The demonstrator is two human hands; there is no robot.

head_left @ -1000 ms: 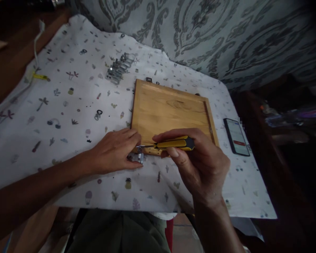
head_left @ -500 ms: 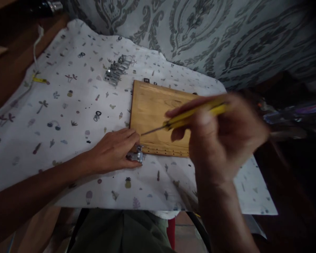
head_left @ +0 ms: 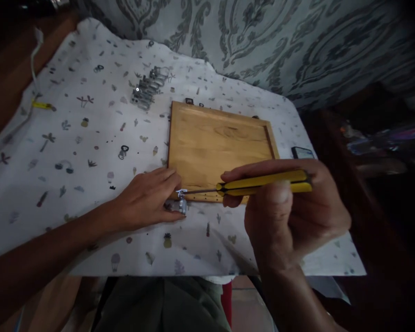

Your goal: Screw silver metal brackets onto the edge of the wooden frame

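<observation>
Tightly round the yellow screwdriver [head_left: 263,183], right grip [head_left: 304,212], with left grip [head_left: 148,196] around the metal hinge [head_left: 182,206].

My fingers [head_left: 169,180], left forearm [head_left: 67,236] and right forearm [head_left: 292,297] are bare, and I wear creased, dark olive-green bottoms [head_left: 190,304] with a seam [head_left: 163,299] down the middle

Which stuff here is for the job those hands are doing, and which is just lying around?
For the job:
yellow screwdriver, in the grip of the right hand
metal fitting, in the grip of the left hand
wooden panel, beside the metal fitting
metal pieces, probably

Just lying around, it seems:
phone, partly hidden
white cable
yellow strip
</observation>
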